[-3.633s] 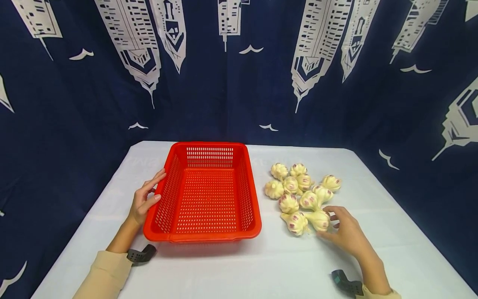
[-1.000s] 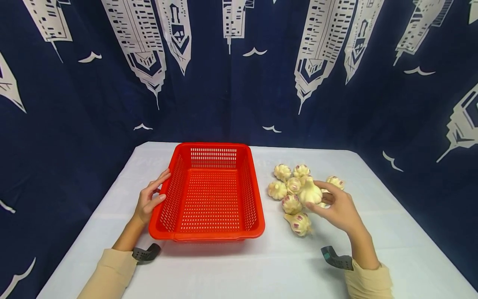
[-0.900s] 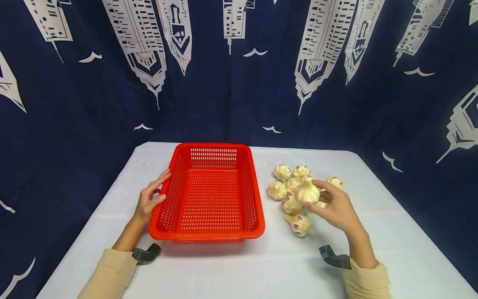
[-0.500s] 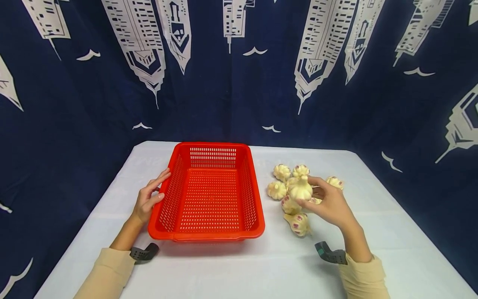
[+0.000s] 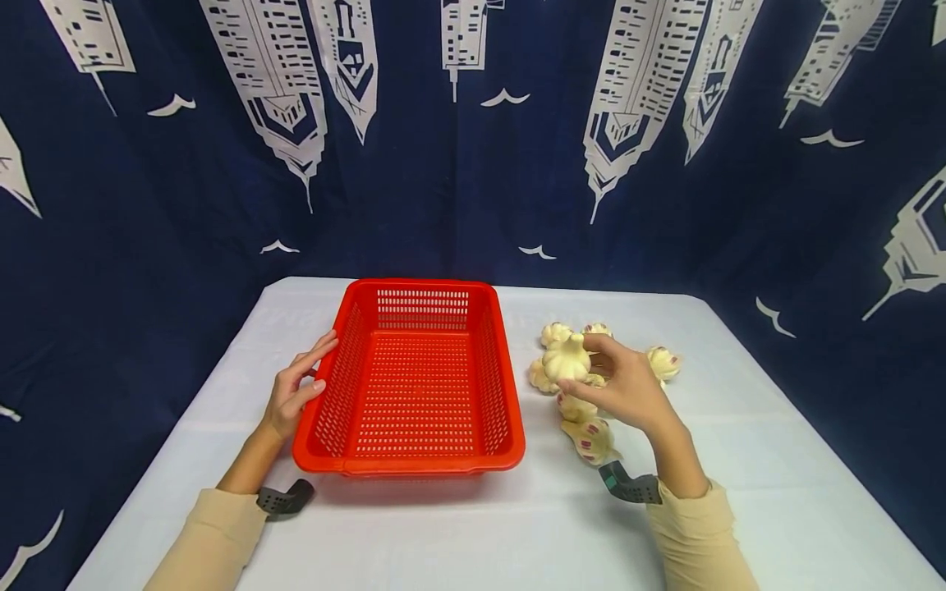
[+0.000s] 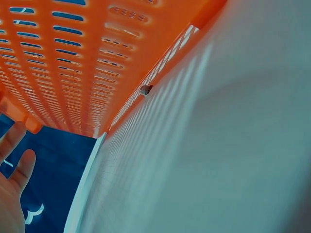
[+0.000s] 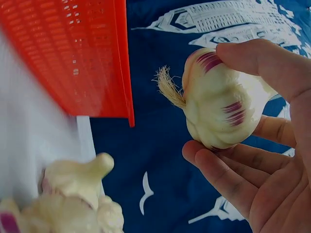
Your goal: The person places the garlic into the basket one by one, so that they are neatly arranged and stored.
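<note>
My right hand point(image 5: 626, 390) pinches a garlic bulb point(image 5: 567, 361) between thumb and fingers, its stem pointing up, over a group of other bulbs. Purple streaks and a tuft of dry roots show on this held garlic bulb point(image 7: 223, 102) in the right wrist view. A red perforated plastic basket point(image 5: 510, 402) stands left of the group with bare inside. At its left side rests my left hand point(image 5: 284, 402), thumb at the rim and fingers extended along it. In the left wrist view, fingers point(image 6: 23, 170) appear beside the basket wall point(image 6: 82, 73).
Several garlic bulbs lie on the white table point(image 5: 473, 533), among them a near bulb point(image 5: 591, 443) and one apart on the right point(image 5: 663, 363). A dark blue curtain point(image 5: 443, 197) with white building prints hangs behind the table. Each wrist wears a black device.
My right hand has picked up a garlic bulb from the near right of the group and carried it up and left toward the basket. The left hand stays at the basket's side.
</note>
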Tool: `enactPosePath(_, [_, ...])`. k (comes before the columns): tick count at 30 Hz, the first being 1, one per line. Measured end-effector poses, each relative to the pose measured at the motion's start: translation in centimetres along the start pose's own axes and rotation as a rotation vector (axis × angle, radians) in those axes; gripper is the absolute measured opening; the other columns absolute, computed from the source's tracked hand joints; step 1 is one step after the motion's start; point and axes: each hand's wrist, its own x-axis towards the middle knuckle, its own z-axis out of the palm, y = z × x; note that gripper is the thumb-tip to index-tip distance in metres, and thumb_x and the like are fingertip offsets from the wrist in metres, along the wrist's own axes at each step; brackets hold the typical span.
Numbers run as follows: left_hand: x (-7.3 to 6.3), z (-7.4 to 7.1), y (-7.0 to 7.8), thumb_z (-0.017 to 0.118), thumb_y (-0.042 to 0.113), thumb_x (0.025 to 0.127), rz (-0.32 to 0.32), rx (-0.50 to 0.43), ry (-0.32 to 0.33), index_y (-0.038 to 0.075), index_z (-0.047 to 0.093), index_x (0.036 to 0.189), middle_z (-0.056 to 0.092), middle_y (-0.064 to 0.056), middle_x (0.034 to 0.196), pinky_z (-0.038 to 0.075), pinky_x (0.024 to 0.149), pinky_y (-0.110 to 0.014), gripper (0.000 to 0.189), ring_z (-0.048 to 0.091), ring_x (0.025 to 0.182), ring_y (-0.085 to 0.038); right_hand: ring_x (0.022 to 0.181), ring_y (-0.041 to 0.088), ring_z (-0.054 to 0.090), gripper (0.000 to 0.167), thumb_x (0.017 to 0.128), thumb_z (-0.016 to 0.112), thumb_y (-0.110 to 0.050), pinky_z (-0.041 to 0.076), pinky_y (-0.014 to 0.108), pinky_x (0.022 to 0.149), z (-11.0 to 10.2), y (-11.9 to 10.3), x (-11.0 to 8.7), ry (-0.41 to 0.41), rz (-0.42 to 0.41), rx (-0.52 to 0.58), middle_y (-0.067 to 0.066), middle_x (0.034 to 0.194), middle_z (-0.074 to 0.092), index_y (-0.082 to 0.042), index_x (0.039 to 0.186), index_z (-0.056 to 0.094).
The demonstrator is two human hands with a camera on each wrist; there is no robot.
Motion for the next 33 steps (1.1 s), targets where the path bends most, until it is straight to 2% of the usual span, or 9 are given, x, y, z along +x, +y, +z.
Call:
enactPosePath(8, [0.2, 0.0, -0.2, 0.047, 0.005, 0.076, 0.016, -0.001, -0.007, -0.01, 0.055, 0.133, 0.046, -0.026, 0.145, 0.035, 0.078, -0.026, 0.059, 0.05, 0.107, -0.015, 0.095, 0.032, 0.07, 0.066, 0.072, 0.088, -0.02, 0.055, 0.045, 0.083, 0.8, -1.7, 1.4, 0.0, -0.076, 0.029, 0.019, 0.115, 0.066, 0.004, 0.126, 0.058])
enactPosePath(17, [0.1, -0.1, 0.0, 0.047, 0.005, 0.076, 0.012, 0.015, -0.003, -0.009, 0.056, 0.133, 0.047, -0.026, 0.145, 0.035, 0.077, -0.025, 0.059, 0.051, 0.102, -0.014, 0.095, 0.028, 0.069, 0.061, 0.072, 0.088, -0.023, 0.054, 0.044, 0.085, 1.5, -2.7, 2.6, -0.026, -0.076, 0.068, 0.012, 0.11, 0.068, -0.002, 0.122, 0.06])
enactPosePath(21, [-0.1, -0.1, 0.0, 0.047, 0.005, 0.076, 0.018, 0.016, 0.002, -0.01, 0.056, 0.132, 0.047, -0.027, 0.144, 0.035, 0.077, -0.025, 0.058, 0.051, 0.103, -0.015, 0.09, 0.026, 0.068, 0.059, 0.073, 0.087, -0.026, 0.055, 0.046, 0.079, 2.1, -3.2, 3.3, -0.038, -0.08, 0.092, 0.01, 0.106, 0.068, -0.003, 0.121, 0.061])
enactPosePath(26, [-0.2, -0.1, 0.0, 0.047, 0.005, 0.077, 0.012, 0.022, -0.008, -0.009, 0.056, 0.133, 0.047, -0.026, 0.144, 0.035, 0.078, -0.025, 0.058, 0.051, 0.106, -0.014, 0.083, 0.023, 0.066, 0.057, 0.073, 0.087, -0.026, 0.055, 0.044, 0.072, 2.9, -3.6, 4.1, -0.03, -0.126, 0.08, 0.008, 0.102, 0.069, -0.003, 0.119, 0.062])
enactPosePath(33, [-0.1, -0.1, 0.2, 0.047, 0.006, 0.077, 0.008, 0.034, -0.008, -0.008, 0.056, 0.134, 0.046, -0.026, 0.145, 0.035, 0.078, -0.025, 0.059, 0.051, 0.108, -0.015, 0.08, 0.025, 0.066, 0.054, 0.072, 0.088, -0.03, 0.054, 0.044, 0.073, 3.3, -4.3, 5.2, -0.034, -0.15, 0.053, 0.005, 0.097, 0.069, -0.007, 0.115, 0.064])
